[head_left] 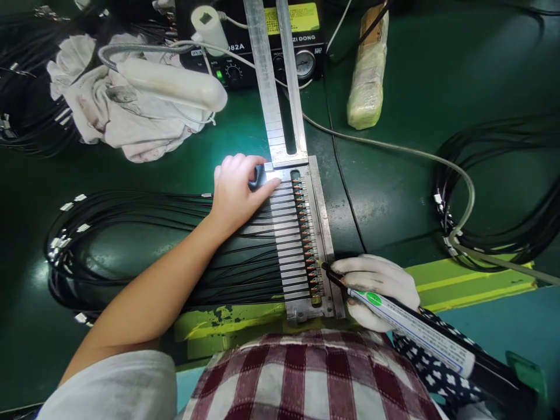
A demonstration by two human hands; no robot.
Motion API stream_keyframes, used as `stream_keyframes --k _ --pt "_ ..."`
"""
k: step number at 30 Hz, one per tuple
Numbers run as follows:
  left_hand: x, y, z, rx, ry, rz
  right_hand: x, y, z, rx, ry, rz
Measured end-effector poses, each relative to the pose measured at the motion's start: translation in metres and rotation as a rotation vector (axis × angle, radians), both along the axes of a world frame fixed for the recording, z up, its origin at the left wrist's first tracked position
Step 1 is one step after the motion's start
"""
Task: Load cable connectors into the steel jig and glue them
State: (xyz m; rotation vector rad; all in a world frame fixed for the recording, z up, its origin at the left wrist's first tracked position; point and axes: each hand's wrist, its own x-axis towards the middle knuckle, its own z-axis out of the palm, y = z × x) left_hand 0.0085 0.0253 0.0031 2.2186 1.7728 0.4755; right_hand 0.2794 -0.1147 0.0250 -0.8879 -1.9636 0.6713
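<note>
Mismatched sleeves and just the one glove, lol
So the left sleeve (pixel 114 385) is plain, short and whitish-grey, stopping near the elbow, and the left hand (pixel 236 189) is bare. The right hand (pixel 385 283) gets a white glove (pixel 370 318), kinda wrinkled, with dark smudges around the fingertips. Then the right sleeve (pixel 422 356) is black or super dark navy, can't tell which, covered in little white flower- or cross-like shapes. Up front there's a checked top (pixel 315 376), maroon and off-white, with thin pale dashed lines through the darker squares.
</note>
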Motion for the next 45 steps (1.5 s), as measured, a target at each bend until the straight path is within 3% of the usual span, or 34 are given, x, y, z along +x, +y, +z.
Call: stream_keyframes --k 45 --pt "0.0000 -0.0002 0.0005 -0.005 -0.003 0.003 0.0015 -0.0019 -0.0064 -0.025 0.065 -0.026"
